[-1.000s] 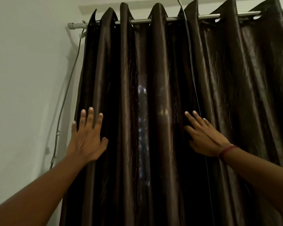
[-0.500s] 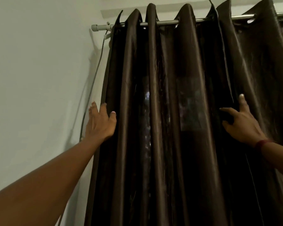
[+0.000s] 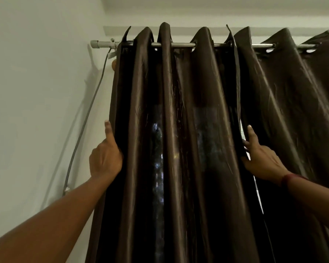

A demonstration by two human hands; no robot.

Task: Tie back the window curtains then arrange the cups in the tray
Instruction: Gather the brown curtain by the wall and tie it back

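Left hand (image 3: pixel 105 160), right hand (image 3: pixel 262 160) — curtain (image 3: pixel 180 103) gripped between.

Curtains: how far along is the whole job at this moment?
Done: nothing yet; the left curtain and right curtain hang loose from the rod, no tie in view. In hand: the left hand and right hand grip the left curtain's opposite edges. Left: tying both, then cups and tray, neither in view.

Dark brown glossy satin curtain (image 3: pixel 180 186): plain weave, pale bronze sheen streaks along fold ridges, near-black in fold hollows, fine lighter thread lines. 2 mottled bluish-white patches of light glimmer through fabric. Round silver metal curtain rod (image 3: pixel 180 45): bright highlights. Grey plastic end cap (image 3: pixel 95 44). Thin grey cable (image 3: pixel 84 133). Pale greenish-white painted wall (image 3: pixel 36 92). Dark red wristband (image 3: pixel 287 180).
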